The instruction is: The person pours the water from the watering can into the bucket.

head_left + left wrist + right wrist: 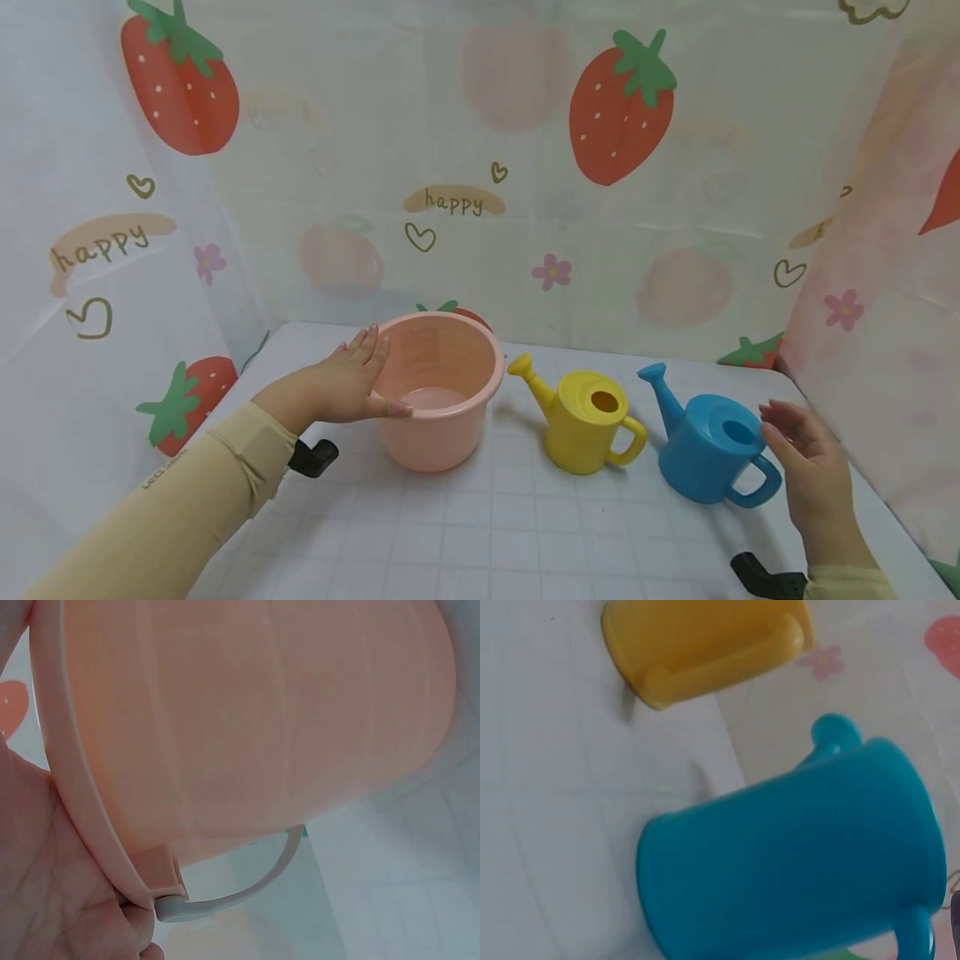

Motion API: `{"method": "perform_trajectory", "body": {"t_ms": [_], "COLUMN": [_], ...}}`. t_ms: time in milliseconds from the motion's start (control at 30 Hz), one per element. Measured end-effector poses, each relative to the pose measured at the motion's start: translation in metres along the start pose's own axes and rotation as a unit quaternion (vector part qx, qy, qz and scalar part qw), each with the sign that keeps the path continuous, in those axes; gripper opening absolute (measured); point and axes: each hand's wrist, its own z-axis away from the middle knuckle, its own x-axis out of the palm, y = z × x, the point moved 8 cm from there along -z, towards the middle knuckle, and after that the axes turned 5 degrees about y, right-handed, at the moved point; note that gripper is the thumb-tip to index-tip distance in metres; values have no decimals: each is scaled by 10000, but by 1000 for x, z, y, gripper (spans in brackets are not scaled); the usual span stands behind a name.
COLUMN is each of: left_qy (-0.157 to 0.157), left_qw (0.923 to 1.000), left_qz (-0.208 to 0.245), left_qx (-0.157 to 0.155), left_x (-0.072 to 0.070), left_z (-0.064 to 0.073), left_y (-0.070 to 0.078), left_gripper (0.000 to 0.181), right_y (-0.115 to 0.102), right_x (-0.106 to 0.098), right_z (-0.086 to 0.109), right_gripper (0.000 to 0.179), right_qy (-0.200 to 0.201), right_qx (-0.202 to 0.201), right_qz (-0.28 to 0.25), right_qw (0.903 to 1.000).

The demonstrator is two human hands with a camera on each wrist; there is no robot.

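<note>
A pale pink plastic bucket [435, 442] stands upright at the left of the table. My left hand [341, 379] rests on its near-left rim with straight fingers and the thumb laid along the front edge. In the left wrist view, the palm [52, 847] lies against the rim, and a grey bail handle [240, 894] hangs at the bucket's side. To the right stands a blue watering can [701, 450], spout pointing left. Just beside its top and handle is my right hand [813, 458], fingers loosely bent, nothing held.
Between bucket and blue can stands a yellow watering can [581, 437], its spout toward the bucket. All three sit on a white, grid-lined tabletop [525, 542]. A strawberry-printed curtain [480, 108] closes off the back and both sides. Black wrist mounts [315, 458] stick out below the hands.
</note>
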Motion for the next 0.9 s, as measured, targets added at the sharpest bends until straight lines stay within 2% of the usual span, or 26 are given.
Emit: {"method": "perform_trajectory", "body": {"t_ms": [300,433,667,900], "left_qy": [-35,-19,38,24], "left_qw": [10000,10000,10000,10000], "left_qz": [-50,-39,-34,-19], "left_qx": [4,0,37,29], "left_x": [1,1,0,0], "left_z": [-2,-2,0,-1], "left_y": [-1,-1,1,0], "left_gripper": [124,124,123,123], "right_y": [33,42,57,74], "right_x": [-9,-10,-9,-5], "right_z": [8,10,16,21], "right_gripper": [52,52,54,54], "right_qy": [145,168,167,229], "right_qx": [710,883,1277,1413], "right_qz": [206,67,274,-75], "right_qw": [9972,9959,9913,9897]}}
